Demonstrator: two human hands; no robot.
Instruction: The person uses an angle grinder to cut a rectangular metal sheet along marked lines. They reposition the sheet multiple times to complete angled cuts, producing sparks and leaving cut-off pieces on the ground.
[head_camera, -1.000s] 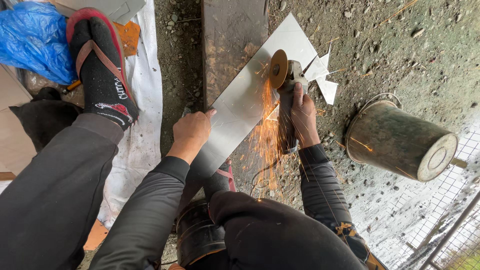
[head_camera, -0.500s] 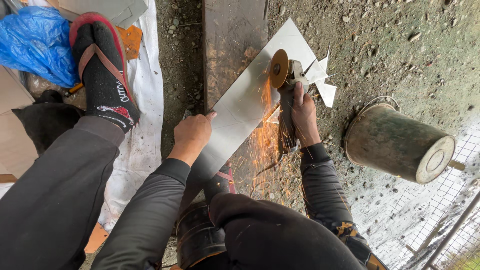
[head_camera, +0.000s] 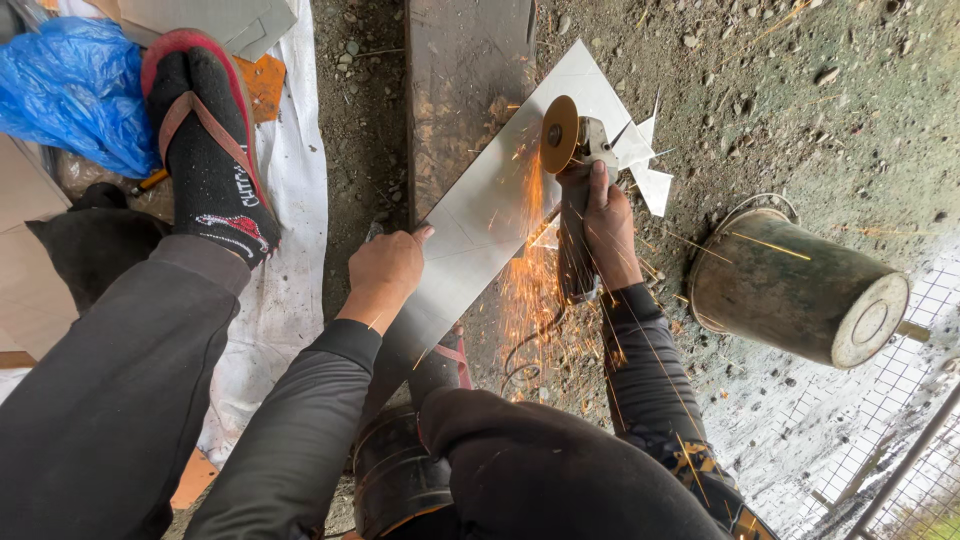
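While sparks veil the cut, right hand (head_camera: 608, 225) clamped on grinder (head_camera: 572, 190), left hand (head_camera: 385, 268) flat on sheet (head_camera: 480, 220).

The left hand (head_camera: 388, 268) is curled into a loose fist, knuckles up, its dark-sleeved arm reaching forward from the lower left. The right hand (head_camera: 606, 225) is closed in a grip, fingers wrapped, thumb pointing forward, forearm angled in from the lower right.

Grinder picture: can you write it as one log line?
left hand: pressing metal sheet | right hand: gripping angle grinder | disc on sheet edge, sparks flying | metal bucket lying at right
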